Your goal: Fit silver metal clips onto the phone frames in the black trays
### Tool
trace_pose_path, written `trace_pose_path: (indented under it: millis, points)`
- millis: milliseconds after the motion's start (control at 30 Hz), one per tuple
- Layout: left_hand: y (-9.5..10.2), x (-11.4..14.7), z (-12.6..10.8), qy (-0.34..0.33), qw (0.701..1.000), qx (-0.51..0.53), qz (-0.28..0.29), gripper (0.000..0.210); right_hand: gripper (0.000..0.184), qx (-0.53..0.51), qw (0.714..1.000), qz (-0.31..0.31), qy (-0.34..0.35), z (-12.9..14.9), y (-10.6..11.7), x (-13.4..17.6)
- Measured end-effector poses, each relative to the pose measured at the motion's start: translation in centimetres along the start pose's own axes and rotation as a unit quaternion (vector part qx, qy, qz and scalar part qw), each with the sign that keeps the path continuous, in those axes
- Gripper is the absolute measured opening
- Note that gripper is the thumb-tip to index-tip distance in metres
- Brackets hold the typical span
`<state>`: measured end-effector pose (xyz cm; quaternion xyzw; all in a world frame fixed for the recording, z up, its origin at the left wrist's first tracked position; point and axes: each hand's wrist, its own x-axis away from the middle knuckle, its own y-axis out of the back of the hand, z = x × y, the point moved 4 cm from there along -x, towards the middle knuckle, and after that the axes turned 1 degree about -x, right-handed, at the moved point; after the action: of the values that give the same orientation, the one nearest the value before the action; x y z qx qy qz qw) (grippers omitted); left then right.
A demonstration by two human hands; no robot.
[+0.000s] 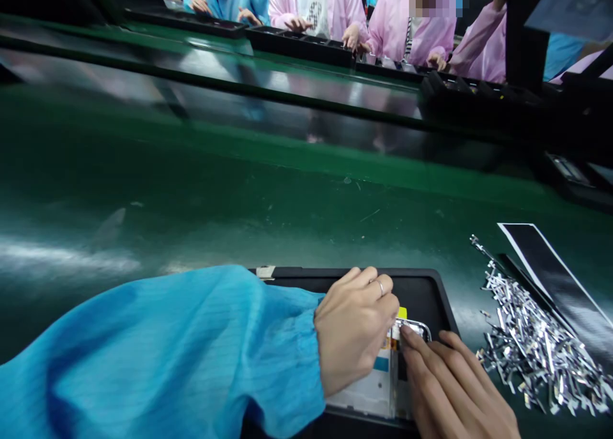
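Observation:
A partly assembled phone (366, 391) with a silver rim, a pale flat back and orange and blue patches lies in a black tray (426, 292). My left hand (357, 327), a ring on one finger, is over the phone's upper left part with its fingers curled in. Its fingertips, and whatever they pinch, are hidden behind the hand. My right hand (454, 381) grips the phone from the right, a fingertip pressed near the top of the rim. A small yellow tab (403, 312) shows just above the phone. A blue sleeve (191, 343) covers my left arm.
Right of the tray lies a heap of small shiny metal strips (541, 343). Beside the heap is a black strip with white edges (555, 267). The green table (215, 196) reaches to a raised ledge. Beyond it, people in blue and pink work at black trays (301, 45).

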<state>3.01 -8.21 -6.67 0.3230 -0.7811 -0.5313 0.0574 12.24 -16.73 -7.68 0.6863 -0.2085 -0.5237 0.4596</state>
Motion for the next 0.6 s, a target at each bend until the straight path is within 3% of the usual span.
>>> trace_pose_path:
  millis: [333,600]
  points:
    - [0.2,0.0,0.0,-0.008,0.999,0.033,-0.002,0.019,0.025,0.029,0.999,0.015,0.007,0.4,-0.3,-0.4]
    - [1.4,-0.6,1.1,0.017,0.996,0.015,0.091,0.015,0.026,0.072,0.996,0.027,0.039,0.9,-0.4,-0.4]
